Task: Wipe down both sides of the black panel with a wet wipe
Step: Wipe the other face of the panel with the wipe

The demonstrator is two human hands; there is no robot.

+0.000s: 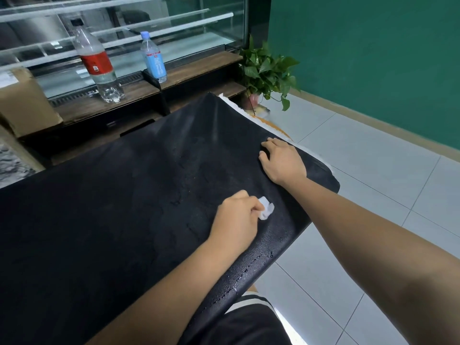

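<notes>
A large black panel (pixel 112 195) lies flat in front of me, running from the near left to the far right and reaching over my lap. My left hand (pixel 236 220) sits on its near right part, fingers curled round a small bunched white wet wipe (pixel 266 210) pressed to the surface. My right hand (pixel 282 161) rests farther off by the panel's right edge, fingers loosely bent and holding nothing, seemingly steadying it. Damp streaks darken the middle of the panel and droplets bead along its near right edge, so I judge the upper face partly wiped. The broad left stretch looks dull and dry, probably still to do. The underside is hidden; I cannot tell whether it has been cleaned, and the panel would need turning for that. Beyond, on a wooden shelf (pixel 194 70), stand a red-labelled bottle (pixel 98 63) and a blue-labelled bottle (pixel 153 57), with a potted plant (pixel 266 70) to the right
</notes>
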